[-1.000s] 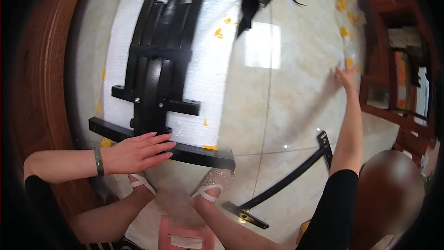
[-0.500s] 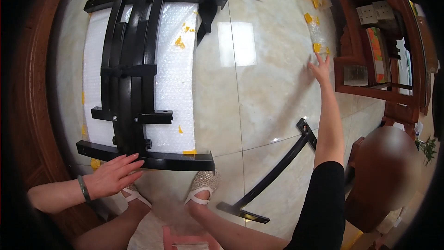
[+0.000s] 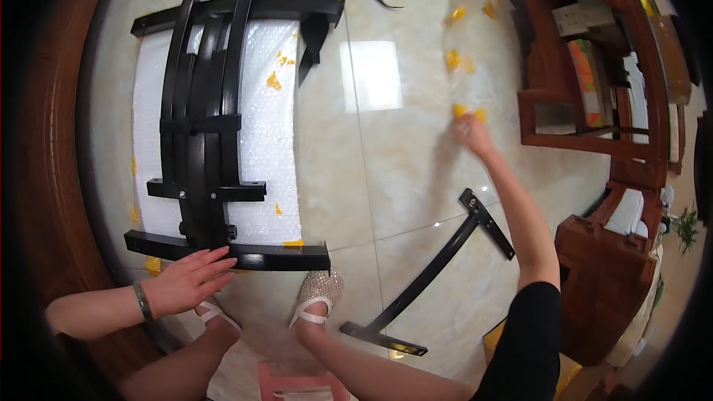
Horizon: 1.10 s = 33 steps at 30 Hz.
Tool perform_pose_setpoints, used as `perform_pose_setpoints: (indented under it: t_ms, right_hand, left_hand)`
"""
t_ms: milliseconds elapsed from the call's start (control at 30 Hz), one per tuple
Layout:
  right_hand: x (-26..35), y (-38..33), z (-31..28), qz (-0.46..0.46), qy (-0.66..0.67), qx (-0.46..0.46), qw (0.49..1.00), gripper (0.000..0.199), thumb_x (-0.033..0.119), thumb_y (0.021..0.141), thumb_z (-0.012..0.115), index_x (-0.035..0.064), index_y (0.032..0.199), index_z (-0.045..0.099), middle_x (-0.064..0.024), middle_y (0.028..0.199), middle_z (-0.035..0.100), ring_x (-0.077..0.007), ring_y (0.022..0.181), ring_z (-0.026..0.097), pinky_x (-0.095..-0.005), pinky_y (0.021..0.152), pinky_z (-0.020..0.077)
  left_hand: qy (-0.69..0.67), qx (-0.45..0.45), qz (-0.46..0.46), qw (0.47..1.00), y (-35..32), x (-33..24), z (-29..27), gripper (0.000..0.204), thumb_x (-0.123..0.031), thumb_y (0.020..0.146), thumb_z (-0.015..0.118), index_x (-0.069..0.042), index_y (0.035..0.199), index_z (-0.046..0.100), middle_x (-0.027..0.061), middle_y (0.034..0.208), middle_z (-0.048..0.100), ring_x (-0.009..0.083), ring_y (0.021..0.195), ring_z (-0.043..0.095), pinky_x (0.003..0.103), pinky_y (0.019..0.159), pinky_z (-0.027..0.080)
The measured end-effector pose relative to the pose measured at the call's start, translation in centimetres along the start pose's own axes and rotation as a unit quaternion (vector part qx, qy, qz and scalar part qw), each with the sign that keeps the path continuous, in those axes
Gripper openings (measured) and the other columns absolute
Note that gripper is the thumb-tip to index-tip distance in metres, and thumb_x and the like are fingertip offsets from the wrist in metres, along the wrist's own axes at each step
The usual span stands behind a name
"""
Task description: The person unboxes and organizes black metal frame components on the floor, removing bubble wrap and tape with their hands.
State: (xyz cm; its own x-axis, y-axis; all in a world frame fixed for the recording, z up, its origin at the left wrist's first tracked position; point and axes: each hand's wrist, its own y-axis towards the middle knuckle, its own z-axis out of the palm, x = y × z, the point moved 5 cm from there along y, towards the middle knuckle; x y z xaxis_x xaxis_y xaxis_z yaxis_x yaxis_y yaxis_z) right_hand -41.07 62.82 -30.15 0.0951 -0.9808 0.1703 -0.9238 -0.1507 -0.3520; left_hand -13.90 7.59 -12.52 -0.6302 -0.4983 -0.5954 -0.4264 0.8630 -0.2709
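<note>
My left hand (image 3: 186, 278) lies with its fingers stretched out against the near crossbar of a black metal frame (image 3: 200, 208). The frame's curved bars are bound together by a black strap (image 3: 200, 125) and rest on a white bubble-wrapped panel (image 3: 271, 134). Out to the right, my right hand (image 3: 473, 134) is closed on the near end of a strip of clear bubble wrap (image 3: 475, 37) with yellow tape on it. Motion blurs the strip. Below that hand, a separate curved black metal bar (image 3: 427, 271) with a crosspiece at each end lies on the tiles.
A dark wooden cabinet (image 3: 575, 150) with boxes on its shelves stands at the right. Black straps (image 3: 319, 26) lie beyond the frame. A wooden piece of furniture (image 3: 44, 178) runs along the left side. Under me is a pink seat edge (image 3: 297, 382).
My right hand has closed on the end of the bubble wrap and drawn it leftward and nearer. The view has shifted slightly; my left hand stays at the crossbar.
</note>
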Motion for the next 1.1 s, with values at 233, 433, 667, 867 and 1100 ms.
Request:
perform_pose_setpoints:
  t_ms: [233, 433, 667, 867, 1100]
  right_hand:
    - [14.8, -26.7, 3.1, 0.056, 0.358, 0.200, 0.911, 0.030, 0.022, 0.086, 0.064, -0.0001, 0.107, 0.065, -0.0115, 0.100, 0.066, -0.0185, 0.090, 0.064, -0.0310, 0.077, 0.0524]
    - [17.2, -29.3, 7.5, 0.094, 0.217, 0.232, 0.943, 0.036, 0.036, 0.082, 0.065, 0.0006, 0.086, 0.062, -0.0187, 0.081, 0.064, -0.0283, 0.075, 0.063, -0.0367, 0.067, 0.0487]
    - [17.0, -17.5, 4.9, 0.227, 0.396, -0.255, 0.853, 0.048, 0.036, 0.078, 0.071, -0.0027, 0.102, 0.056, -0.0183, 0.096, 0.063, -0.0290, 0.089, 0.061, -0.0378, 0.078, 0.0473]
    - [18.1, -13.7, 3.0, 0.137, 0.343, -0.202, 0.907, 0.044, 0.011, 0.075, 0.058, 0.0031, 0.118, 0.054, -0.0210, 0.101, 0.060, -0.0396, 0.076, 0.060, -0.0464, 0.068, 0.0488]
    - [34.6, -25.0, -2.8, -0.088, 0.139, -0.212, 0.963, 0.022, 0.005, 0.078, 0.057, 0.0061, 0.100, 0.062, -0.0126, 0.077, 0.052, -0.0316, 0.065, 0.056, -0.0422, 0.054, 0.0450]
  left_hand:
    - [-0.119, -0.035, -0.056, 0.991, -0.2, -6.2, -2.5, 0.034, -0.007, 0.082, 0.056, -0.005, 0.116, 0.058, 0.0141, 0.131, 0.051, 0.0323, 0.125, 0.046, 0.039, 0.099, 0.043]
    - [-0.098, -0.062, -0.096, 0.989, -1.2, -10.7, -4.5, 0.031, -0.006, 0.082, 0.061, -0.005, 0.113, 0.060, 0.0138, 0.122, 0.057, 0.0324, 0.116, 0.053, 0.039, 0.092, 0.047]
    - [-0.182, -0.186, -0.125, 0.958, 3.4, -10.7, -4.3, 0.029, -0.004, 0.087, 0.058, -0.004, 0.116, 0.061, 0.0128, 0.117, 0.062, 0.0293, 0.104, 0.060, 0.034, 0.086, 0.050]
    - [-0.353, -0.186, -0.183, 0.899, 7.8, -9.0, -2.6, 0.033, -0.004, 0.090, 0.055, -0.002, 0.123, 0.056, 0.0115, 0.118, 0.062, 0.0222, 0.106, 0.061, 0.031, 0.090, 0.049]
    - [-0.628, -0.263, -0.284, 0.675, 11.4, -2.1, 0.2, 0.095, -0.011, 0.086, 0.065, -0.009, 0.149, -0.006, 0.0234, 0.146, 0.028, 0.0257, 0.129, 0.040, 0.034, 0.100, 0.041]
